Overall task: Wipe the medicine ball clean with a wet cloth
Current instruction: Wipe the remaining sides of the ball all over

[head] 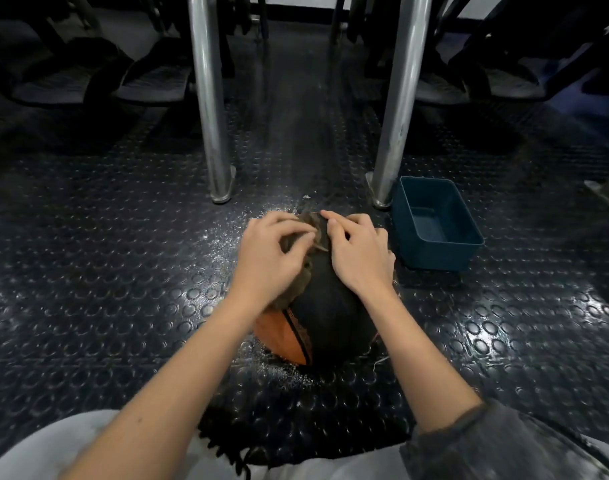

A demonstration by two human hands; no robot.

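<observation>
A black and orange medicine ball (330,313) rests on the studded rubber floor in front of my knees. A brownish cloth (297,285) lies draped over the ball's top and left side. My left hand (271,258) sits on the cloth and pinches it with curled fingers. My right hand (360,252) rests on the ball's upper right, its fingertips gripping the cloth's edge at the top. Most of the cloth is hidden beneath my hands.
A blue rectangular plastic tub (465,216) stands just right of the ball. Two metal posts (211,109) (396,109) rise from the floor behind it. Water droplets (226,237) speckle the floor around the ball. Dark gym equipment lines the background.
</observation>
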